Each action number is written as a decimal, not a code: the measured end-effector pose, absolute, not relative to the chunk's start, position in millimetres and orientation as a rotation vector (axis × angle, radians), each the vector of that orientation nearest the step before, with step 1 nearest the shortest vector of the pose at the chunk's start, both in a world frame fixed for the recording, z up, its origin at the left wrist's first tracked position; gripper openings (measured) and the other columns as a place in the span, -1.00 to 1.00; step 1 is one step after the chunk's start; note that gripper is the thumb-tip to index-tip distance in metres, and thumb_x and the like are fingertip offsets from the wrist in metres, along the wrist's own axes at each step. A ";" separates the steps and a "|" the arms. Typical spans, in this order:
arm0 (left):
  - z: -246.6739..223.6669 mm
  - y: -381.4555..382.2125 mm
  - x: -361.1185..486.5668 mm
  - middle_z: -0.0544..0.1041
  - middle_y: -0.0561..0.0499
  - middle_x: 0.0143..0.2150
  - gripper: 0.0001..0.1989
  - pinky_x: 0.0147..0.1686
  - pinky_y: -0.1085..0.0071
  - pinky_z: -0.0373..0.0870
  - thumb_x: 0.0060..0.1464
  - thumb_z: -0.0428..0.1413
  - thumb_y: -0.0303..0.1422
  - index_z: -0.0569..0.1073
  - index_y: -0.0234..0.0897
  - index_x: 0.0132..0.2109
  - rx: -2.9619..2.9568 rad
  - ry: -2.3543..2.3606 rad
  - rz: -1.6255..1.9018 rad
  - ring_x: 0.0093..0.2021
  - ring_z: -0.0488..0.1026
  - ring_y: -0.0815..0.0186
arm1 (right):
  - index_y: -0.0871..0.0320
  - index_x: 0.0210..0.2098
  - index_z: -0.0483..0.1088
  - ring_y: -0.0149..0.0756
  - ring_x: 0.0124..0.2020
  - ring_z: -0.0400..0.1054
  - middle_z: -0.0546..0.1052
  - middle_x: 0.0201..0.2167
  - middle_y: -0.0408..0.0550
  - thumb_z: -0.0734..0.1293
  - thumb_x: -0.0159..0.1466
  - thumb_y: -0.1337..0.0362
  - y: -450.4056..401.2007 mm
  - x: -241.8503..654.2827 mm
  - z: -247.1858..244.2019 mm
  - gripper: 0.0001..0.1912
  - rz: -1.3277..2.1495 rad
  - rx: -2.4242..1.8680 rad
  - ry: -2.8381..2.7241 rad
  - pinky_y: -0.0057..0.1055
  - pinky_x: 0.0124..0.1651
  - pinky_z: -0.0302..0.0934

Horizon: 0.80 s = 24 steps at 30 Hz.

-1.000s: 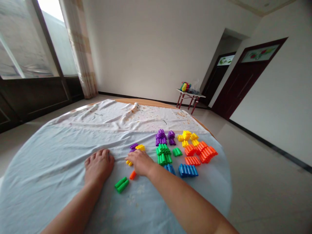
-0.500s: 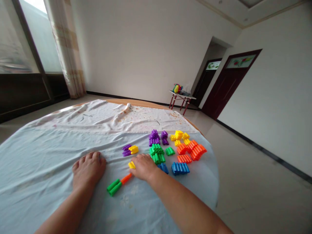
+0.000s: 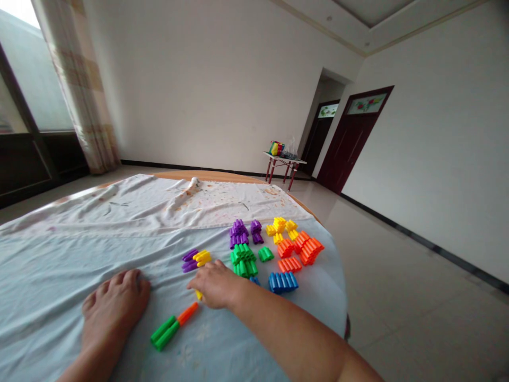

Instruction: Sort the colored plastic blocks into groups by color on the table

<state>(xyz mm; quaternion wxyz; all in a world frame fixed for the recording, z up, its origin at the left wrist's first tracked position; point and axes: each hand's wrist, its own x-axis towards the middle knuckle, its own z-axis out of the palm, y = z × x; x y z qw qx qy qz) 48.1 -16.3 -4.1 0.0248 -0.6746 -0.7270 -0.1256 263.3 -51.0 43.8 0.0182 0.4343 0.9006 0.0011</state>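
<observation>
My left hand (image 3: 116,303) lies palm down on the blue cloth, fingers stretched out and holding nothing. My right hand (image 3: 214,284) has its fingers closed over a yellow plastic tube piece (image 3: 199,295), mostly hidden beneath them. Just below it, an orange tube piece (image 3: 187,313) joins end to end with a pair of green tube pieces (image 3: 165,333). Beyond my right hand's fingers, yellow tube pieces (image 3: 202,258) touch purple ones (image 3: 190,261). A blue piece (image 3: 255,280) is partly covered by my right forearm.
Tube pieces lie grouped by colour at right: purple (image 3: 239,233), green (image 3: 244,261), yellow (image 3: 279,225), orange (image 3: 310,248) and blue (image 3: 283,282). A stained white cloth (image 3: 222,199) covers the round table's far side. A small table (image 3: 284,157) with bags stands near the doors.
The view has shifted, so the scene sits further left and lower. My right hand has closed further over the yellow piece, hiding more of it. My left hand stays flat.
</observation>
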 end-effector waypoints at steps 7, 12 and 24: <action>-3.4 -15.2 47.3 0.33 -0.13 0.12 -0.49 0.08 0.11 0.05 0.15 -0.34 -0.14 0.31 -0.26 0.04 -2.093 -2.264 -0.331 0.12 0.19 0.02 | 0.05 0.02 0.33 -0.15 -0.03 0.26 0.45 -0.07 -0.03 0.31 0.17 0.24 -51.2 278.7 59.6 -0.59 0.030 1.260 2.944 -0.18 -0.05 0.15; -6.7 -14.6 44.8 0.31 -0.14 0.12 -0.47 0.08 0.11 0.05 0.15 -0.37 -0.13 0.30 -0.27 0.05 -2.111 -2.232 -0.325 0.13 0.17 0.03 | 0.07 0.09 0.27 -0.18 -0.02 0.20 0.44 -0.04 -0.06 0.34 0.13 0.28 -23.2 346.8 94.8 -0.49 0.124 1.689 2.955 -0.23 0.00 0.03; -20.5 -8.4 36.6 0.32 -0.04 0.13 -0.47 0.07 0.14 0.07 0.13 -0.36 -0.08 0.29 -0.18 0.04 -2.067 -2.248 -0.282 0.13 0.17 0.09 | 0.00 0.06 0.31 -0.11 0.01 0.17 0.49 -0.08 -0.09 0.32 0.06 0.39 49.5 484.3 69.6 -0.46 0.176 2.241 2.157 -0.27 -0.09 -0.05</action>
